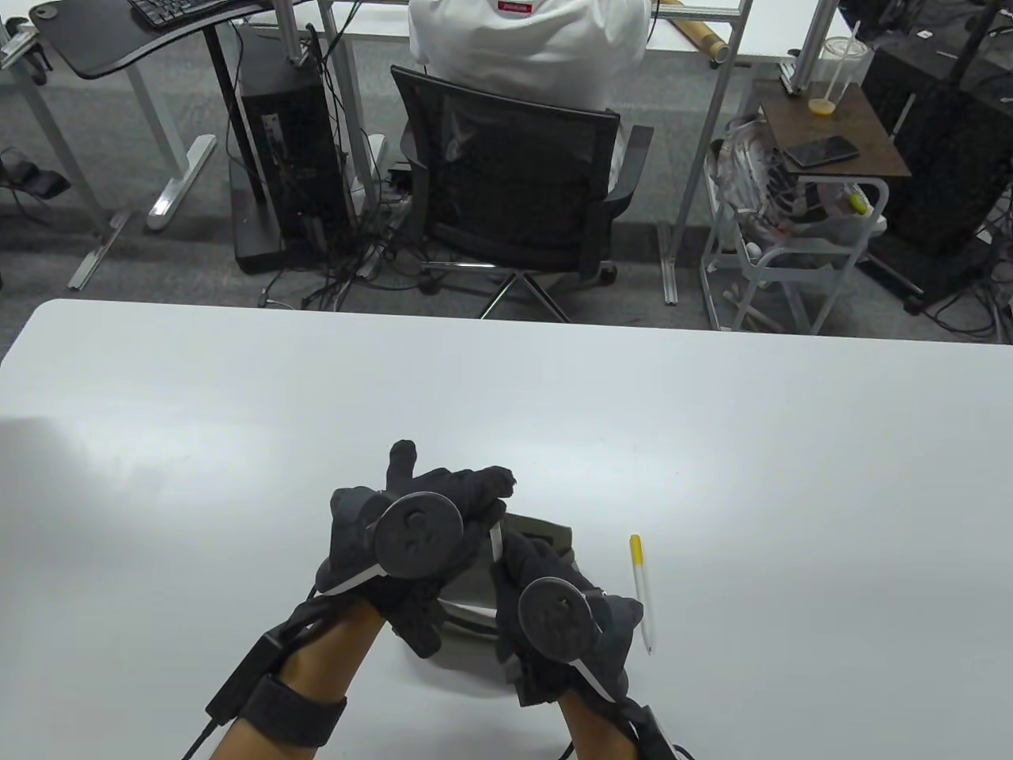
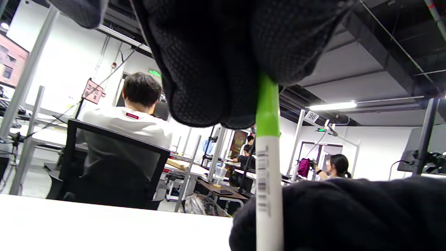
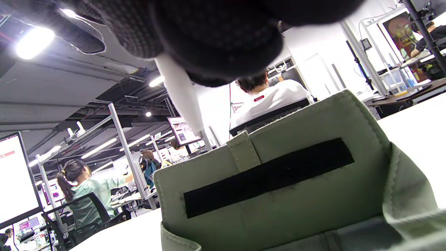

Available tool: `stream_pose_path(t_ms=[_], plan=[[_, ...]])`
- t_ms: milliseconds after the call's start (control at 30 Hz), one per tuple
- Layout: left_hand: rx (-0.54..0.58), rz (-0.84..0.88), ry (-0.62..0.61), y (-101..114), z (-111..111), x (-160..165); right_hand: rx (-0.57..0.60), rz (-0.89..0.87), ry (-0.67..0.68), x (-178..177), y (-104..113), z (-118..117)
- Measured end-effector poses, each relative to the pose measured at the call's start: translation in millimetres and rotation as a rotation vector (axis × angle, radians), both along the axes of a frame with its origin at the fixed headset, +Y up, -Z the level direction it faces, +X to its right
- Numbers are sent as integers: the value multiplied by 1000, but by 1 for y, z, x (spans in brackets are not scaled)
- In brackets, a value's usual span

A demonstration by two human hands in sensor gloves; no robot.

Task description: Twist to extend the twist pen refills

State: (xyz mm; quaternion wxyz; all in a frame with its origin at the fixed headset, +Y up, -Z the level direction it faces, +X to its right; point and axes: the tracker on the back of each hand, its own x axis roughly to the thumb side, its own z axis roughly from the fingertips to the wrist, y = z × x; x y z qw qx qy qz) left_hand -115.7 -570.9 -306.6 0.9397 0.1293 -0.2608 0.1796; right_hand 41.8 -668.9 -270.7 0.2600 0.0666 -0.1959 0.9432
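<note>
A slim white plastic twist pen with a bright green upper section (image 2: pixel 267 174) is held above the white table (image 1: pixel 237 412), its green end gripped by the fingers of the black-gloved left hand (image 1: pixel 427 514) and its white barrel gripped lower down by the black-gloved right hand (image 1: pixel 554 609). A pale green fabric pouch with a black strip across its flap (image 3: pixel 278 181) is seen lying on the table beneath and between the two hands. A second white pen with a yellow end (image 1: pixel 641 590) is left flat on the table just beside the right hand, untouched.
</note>
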Motion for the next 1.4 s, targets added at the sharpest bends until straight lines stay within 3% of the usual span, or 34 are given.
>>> stream_pose_path(t_ms=[267,433,567,733,967,1167,1400], plan=[[-105,126,-128,-9,-8,-9,-13,-6,15,0,-1,-1],[-74,170,-114,-9,-10,-16,-5,-35,25,0,1,0],[-8,189,24,0,-16,-34,17,-14,6,0,3,2],[-36,27,261,-9,-35,-70,9,-15,-16,3,1,1],[-241,-186,399,-70,-63,-100,-10,33,-23,1,-5,-2],[-356,-440,452,-121,-84,-98,-24,54,-32,1,-8,-4],[-466,-610,459,-167,-98,-88,-38,94,-33,-2,-14,-6]])
